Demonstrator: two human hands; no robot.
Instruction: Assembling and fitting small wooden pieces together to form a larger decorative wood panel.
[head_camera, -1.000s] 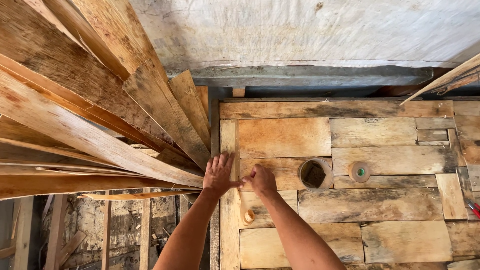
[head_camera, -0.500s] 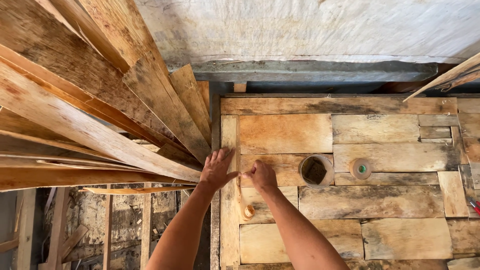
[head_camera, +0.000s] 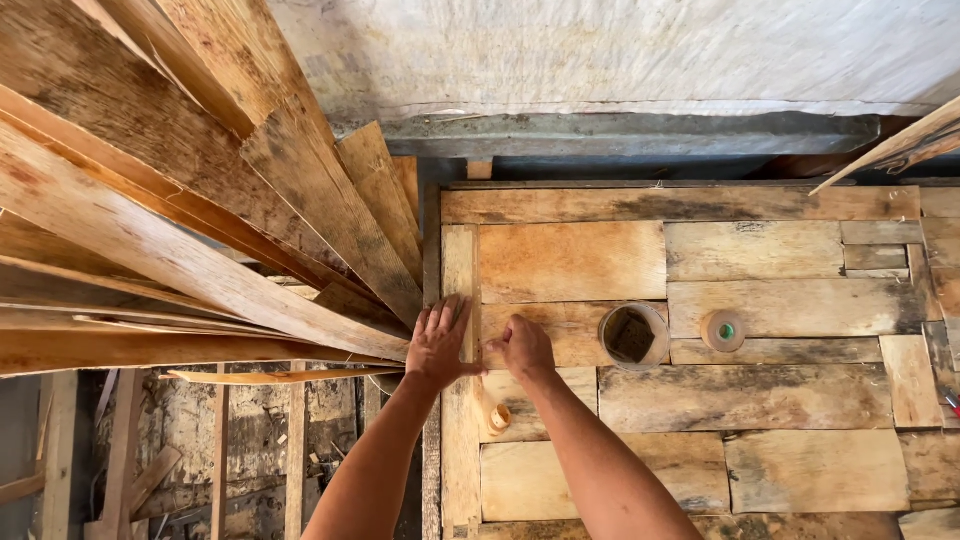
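L hand (head_camera: 438, 343) lay flat, fingers spread, on narrow upright board (head_camera: 461, 400) at plank worktop (head_camera: 780, 400) edge. R hand (head_camera: 524, 347) curled beside it; grip contents hidden. Small roll (head_camera: 498, 417) below, partly covered.

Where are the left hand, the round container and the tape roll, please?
Left hand (head_camera: 438, 345), head view, back of the hand.
Round container (head_camera: 633, 336), head view, its dark inside.
Tape roll (head_camera: 723, 331), head view, its centre.

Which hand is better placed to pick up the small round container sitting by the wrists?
Likely the right hand: the small round container lies just beneath its wrist, while the left hand is flat on the narrow upright plank.
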